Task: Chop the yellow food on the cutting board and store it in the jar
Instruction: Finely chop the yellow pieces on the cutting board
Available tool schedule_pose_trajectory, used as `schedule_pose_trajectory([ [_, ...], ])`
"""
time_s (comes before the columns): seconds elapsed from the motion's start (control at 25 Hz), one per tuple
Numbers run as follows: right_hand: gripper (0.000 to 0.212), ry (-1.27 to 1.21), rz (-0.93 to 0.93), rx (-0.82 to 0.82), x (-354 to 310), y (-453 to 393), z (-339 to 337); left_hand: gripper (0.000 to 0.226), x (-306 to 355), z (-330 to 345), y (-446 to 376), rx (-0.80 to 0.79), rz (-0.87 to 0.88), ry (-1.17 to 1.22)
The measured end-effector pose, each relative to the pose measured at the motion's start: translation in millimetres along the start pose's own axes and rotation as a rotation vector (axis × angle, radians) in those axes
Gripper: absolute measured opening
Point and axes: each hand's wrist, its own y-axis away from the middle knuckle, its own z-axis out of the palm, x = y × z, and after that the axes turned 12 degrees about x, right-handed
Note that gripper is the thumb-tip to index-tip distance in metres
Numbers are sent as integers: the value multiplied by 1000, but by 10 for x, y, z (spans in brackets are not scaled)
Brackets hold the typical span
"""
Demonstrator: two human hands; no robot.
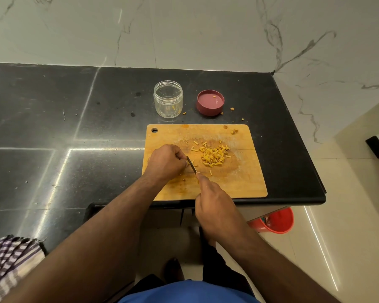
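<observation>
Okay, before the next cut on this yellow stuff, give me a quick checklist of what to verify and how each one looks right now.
1. Knife gripped firmly by right hand: ok.
2. Left hand fingers curled back from the blade: cannot tell, the fingertips are hidden right beside it.
3. Cutting board fully on the counter: ok, though its near edge lies close to the counter edge.
4. Chopped yellow pieces gathered on the board: mostly ok, a few crumbs lie on the counter.
5. Jar open and upright: ok.
6. Lid off, beside the jar: ok.
</observation>
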Motion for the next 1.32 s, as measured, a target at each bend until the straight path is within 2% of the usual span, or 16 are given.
schedule_pose_trajectory([
  [0.32,55,-30,13,-36,62,308,-130,8,-13,-8,-2,-12,-5,8],
  [0.48,54,-43,13,8,42,220,-127,8,5,-37,-15,-29,3,3],
  [0.92,55,46,-17,-20,48,151,18,14,21,-22,-31,12,-34,32],
  [1.12,55,-58,2,-1,99,320,-43,15,-7,-10,-58,-6,-43,30],
  [1.32,55,-17,-8,5,19,162,15,14,-23,8,-34,-2,-52,23],
])
